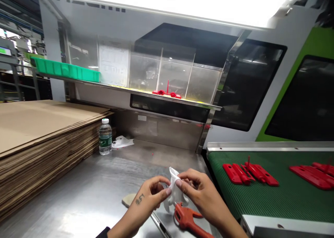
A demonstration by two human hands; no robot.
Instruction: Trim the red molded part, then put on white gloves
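- We pinch a white glove between our left hand and right hand, both closed on it.
- Red-handled cutters lie just under the hands.
- Red plastic parts rest right of them.

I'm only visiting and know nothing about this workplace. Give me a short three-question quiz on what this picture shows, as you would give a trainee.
1. True or false: both hands are pinching the same small white item.
2. Where do the flat red plastic parts lie? A) on the cardboard stack B) on the green belt C) in the green tray
3. What stands beside the cardboard stack on the steel table?

Key
1. True: the left hand and right hand both grip it, above the orange-handled tool.
2. B, the green belt.
3. A clear water bottle with a white cap.
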